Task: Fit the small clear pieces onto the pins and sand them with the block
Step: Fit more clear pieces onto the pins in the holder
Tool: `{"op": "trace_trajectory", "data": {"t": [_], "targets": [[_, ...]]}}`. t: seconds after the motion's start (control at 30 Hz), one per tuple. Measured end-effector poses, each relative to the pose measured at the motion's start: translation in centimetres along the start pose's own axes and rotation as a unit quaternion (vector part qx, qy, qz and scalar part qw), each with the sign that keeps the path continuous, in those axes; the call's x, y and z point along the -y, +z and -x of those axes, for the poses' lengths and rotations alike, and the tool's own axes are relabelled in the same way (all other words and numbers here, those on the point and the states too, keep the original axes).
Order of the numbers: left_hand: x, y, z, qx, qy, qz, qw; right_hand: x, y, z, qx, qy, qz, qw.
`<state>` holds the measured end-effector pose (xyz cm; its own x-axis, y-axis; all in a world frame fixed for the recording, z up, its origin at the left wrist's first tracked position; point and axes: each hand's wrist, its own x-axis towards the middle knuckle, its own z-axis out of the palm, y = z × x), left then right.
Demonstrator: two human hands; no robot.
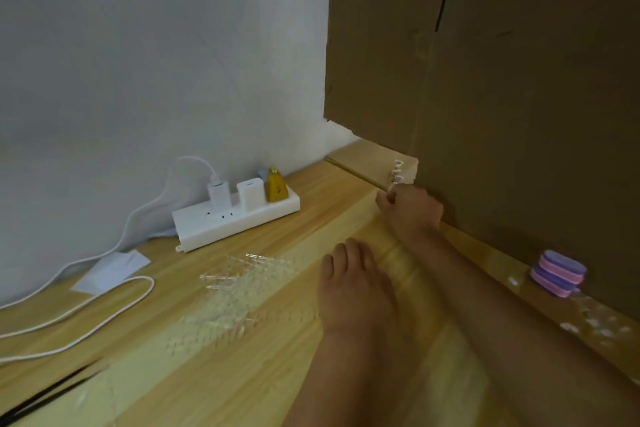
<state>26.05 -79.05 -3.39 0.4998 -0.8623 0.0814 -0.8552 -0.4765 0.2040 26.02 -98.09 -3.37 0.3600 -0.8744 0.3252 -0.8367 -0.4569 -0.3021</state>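
The left hand (353, 288) lay flat on the wooden table (263, 378) in the lower middle of the frame. Its fingers were straight and a little spread, and it held nothing. Just to the left of its fingertips there was a loose heap of small clear pieces (239, 288). The heap was blurred, so single pieces could not be counted.

The right hand (412, 210) was further up, right of the middle, close to the lower edge of a big brown cardboard sheet (502, 62). Its fingers were curled and pinched the lower end of a pale strip (397, 173), which stood up from the hand in a zigzag shape. What exactly the strip was made of could not be told.

At the right edge, a stack of purple and pink sanding blocks (559, 274) rested beside the cardboard, well apart from both hands.

In the middle left, a white power strip (235, 218) lay on the table by the wall, with two white plugs and a small yellow object (276, 186) on it. White cables (104, 308) ran over the table at the left.
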Motion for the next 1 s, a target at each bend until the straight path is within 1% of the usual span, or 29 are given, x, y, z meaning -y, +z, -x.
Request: {"op": "trace_trajectory", "data": {"t": [0.13,0.17,0.23,0.27,0.33,0.4,0.43,0.5,0.57,0.63,0.7,0.77,0.8,0.87,1.0], "targets": [[2.1,-2.6,1.5,0.065,0.081,0.035,0.994,0.0,-0.6,0.6,0.016,0.000,-0.036,0.999],[3.0,-3.7,2.5,0.063,0.104,0.035,0.992,0.2,-1.0,1.1,0.016,-0.015,-0.047,0.999],[4.8,-5.8,5.2,0.022,0.151,0.011,0.988,1.1,-2.4,3.0,0.034,-0.073,-0.073,0.994],[6.0,-7.0,7.0,-0.006,0.160,0.007,0.987,1.9,-3.2,4.4,0.047,-0.115,-0.092,0.988],[8.7,-9.5,11.0,-0.061,0.139,0.020,0.988,3.7,-5.6,7.6,0.077,-0.207,-0.142,0.965],[11.8,-11.8,16.0,-0.098,0.091,0.036,0.990,5.8,-8.3,12.1,0.139,-0.299,-0.209,0.921],[13.4,-12.7,18.8,-0.112,0.065,0.040,0.991,6.9,-9.7,14.6,0.176,-0.353,-0.233,0.889],[16.2,-13.8,24.7,-0.128,0.012,0.032,0.991,9.1,-12.1,19.8,0.225,-0.469,-0.229,0.823],[17.8,-14.1,30.8,-0.133,-0.046,0.008,0.990,11.5,-13.5,24.5,0.231,-0.586,-0.195,0.752],[18.6,-14.2,36.7,-0.139,-0.102,-0.031,0.984,13.9,-13.4,28.6,0.220,-0.675,-0.203,0.675],[18.8,-14.1,42.1,-0.145,-0.160,-0.065,0.974,16.8,-12.5,32.4,0.193,-0.739,-0.229,0.603],[19.1,-14.2,46.9,-0.159,-0.219,-0.091,0.958,20.3,-12.1,36.3,0.178,-0.783,-0.239,0.545],[19.3,-14.3,49.2,-0.168,-0.251,-0.096,0.948,22.1,-12.1,38.3,0.174,-0.800,-0.239,0.522],[19.8,-14.7,53.4,-0.183,-0.318,-0.102,0.924,25.8,-12.7,42.4,0.176,-0.822,-0.233,0.489],[20.9,-15.7,60.1,-0.190,-0.442,-0.126,0.867,32.5,-15.5,50.5,0.195,-0.846,-0.202,0.454]]}}
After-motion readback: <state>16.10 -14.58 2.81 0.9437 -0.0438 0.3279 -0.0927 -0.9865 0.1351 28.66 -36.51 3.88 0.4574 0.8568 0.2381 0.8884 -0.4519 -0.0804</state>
